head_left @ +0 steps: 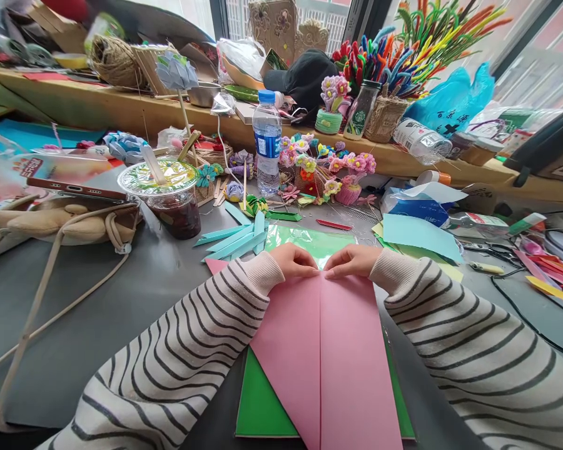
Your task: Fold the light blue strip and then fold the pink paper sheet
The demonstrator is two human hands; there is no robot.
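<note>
Pink paper [328,356] is lying folded on a green sheet [263,400] on the grey table [122,300]. Left hand [294,260] and right hand [351,260] are pressing its top edge, fingertips meeting at the centre crease. A water bottle [267,142] is standing beyond.

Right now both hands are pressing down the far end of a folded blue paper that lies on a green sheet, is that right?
Not quite: the folded paper is pink, not blue. The head view shows the left hand and right hand pressing its far end, with the green sheet underneath.
</note>
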